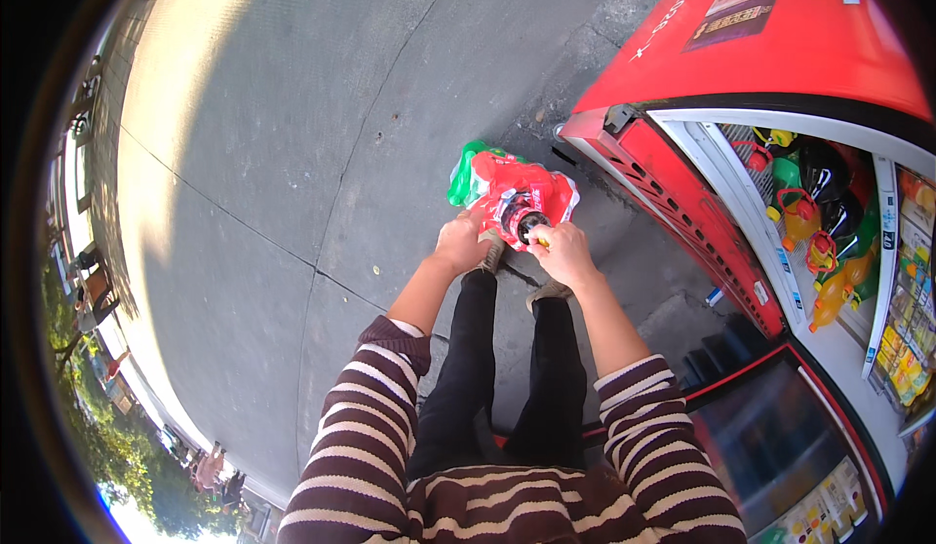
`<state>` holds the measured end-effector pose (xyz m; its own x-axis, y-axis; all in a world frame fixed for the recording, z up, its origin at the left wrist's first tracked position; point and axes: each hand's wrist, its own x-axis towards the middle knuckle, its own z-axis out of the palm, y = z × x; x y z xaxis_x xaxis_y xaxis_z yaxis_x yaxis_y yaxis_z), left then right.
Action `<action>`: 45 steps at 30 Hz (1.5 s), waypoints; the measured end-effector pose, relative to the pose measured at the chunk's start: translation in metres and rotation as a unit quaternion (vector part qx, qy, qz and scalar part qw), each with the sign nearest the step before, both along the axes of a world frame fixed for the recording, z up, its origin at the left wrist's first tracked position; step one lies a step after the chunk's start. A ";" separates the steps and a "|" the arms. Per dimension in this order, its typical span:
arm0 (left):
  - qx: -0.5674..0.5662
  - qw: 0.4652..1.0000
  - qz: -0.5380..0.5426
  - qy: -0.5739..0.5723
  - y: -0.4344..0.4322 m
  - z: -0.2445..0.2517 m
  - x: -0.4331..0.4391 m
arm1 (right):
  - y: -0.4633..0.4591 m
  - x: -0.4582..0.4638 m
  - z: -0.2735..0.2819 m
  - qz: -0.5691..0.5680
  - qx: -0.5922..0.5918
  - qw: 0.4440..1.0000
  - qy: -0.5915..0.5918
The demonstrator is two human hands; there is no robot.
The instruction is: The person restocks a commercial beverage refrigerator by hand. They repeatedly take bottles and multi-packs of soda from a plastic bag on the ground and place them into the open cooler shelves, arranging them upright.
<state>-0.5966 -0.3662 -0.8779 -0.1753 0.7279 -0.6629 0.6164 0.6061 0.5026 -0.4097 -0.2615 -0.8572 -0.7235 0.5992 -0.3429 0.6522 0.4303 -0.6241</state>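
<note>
My right hand (564, 253) grips the yellow-capped neck of a dark cola bottle (523, 215) with a red label. The bottle lies partly inside torn red and clear plastic packaging (540, 187). At the pack's near left edge, my left hand (464, 240) pinches the plastic film. Green bottles (463, 175) show at the left side of the same bundle, low in front of my shoes. How far the bottle is out of the film cannot be told.
A red drinks fridge (760, 47) stands at the right with its glass door (782, 434) swung wide. Bottles with orange and dark drinks (826, 288) lie heaped inside. A crack crosses the concrete pavement (263, 156). People and trees appear at the far left.
</note>
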 end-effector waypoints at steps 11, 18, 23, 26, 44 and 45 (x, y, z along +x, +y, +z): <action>0.254 0.947 -0.114 -0.161 0.062 0.190 0.068 | 0.052 0.109 0.228 -0.158 -0.327 0.893 0.266; 0.201 0.888 0.004 -0.413 0.112 0.319 0.153 | 0.053 0.168 0.335 -0.285 -0.161 0.866 0.377; 0.269 0.851 -0.077 -0.445 0.165 0.390 0.225 | 0.054 0.199 0.416 -0.380 0.116 0.838 0.374; 0.366 0.803 -0.129 -0.452 0.193 0.437 0.266 | 0.065 0.233 0.468 -0.401 0.216 0.784 0.423; 0.153 0.929 -0.157 -0.297 0.108 0.304 0.204 | 0.187 0.461 0.606 -0.528 0.523 0.584 0.326; 0.154 0.934 -0.160 -0.281 0.105 0.301 0.196 | 0.187 0.459 0.610 -0.531 0.525 0.583 0.320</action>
